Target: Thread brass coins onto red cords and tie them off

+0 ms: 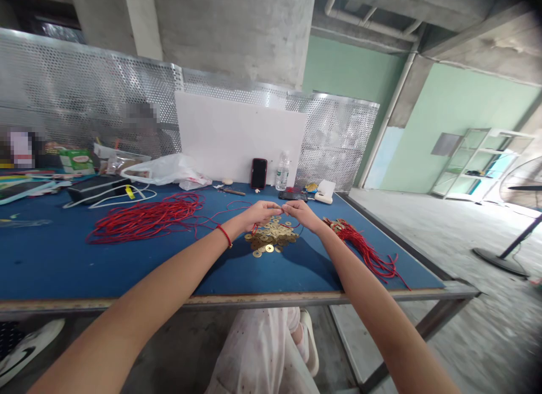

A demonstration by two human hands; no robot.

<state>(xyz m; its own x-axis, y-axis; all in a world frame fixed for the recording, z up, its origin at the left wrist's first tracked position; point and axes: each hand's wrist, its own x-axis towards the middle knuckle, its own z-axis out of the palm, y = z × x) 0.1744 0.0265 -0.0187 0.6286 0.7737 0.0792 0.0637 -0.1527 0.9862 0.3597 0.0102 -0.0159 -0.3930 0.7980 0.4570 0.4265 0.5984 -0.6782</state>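
My left hand is closed in a pinch on a thin red cord, part of which hangs below the palm. Fingertip to fingertip with it, my right hand also pinches the cord; what lies exactly between the fingertips is too small to make out. Under both hands is a loose heap of brass-coloured coins with holes. To the left lies a large tangle of red cord, with strands trailing toward my left hand. Right of my right hand rests a bundle of red cords with coins at one end.
Along the back of the blue tabletop stand a phone, a water bottle and a white plastic bag. A black box with a pale cable sits at left. A fan stand is on the floor at right.
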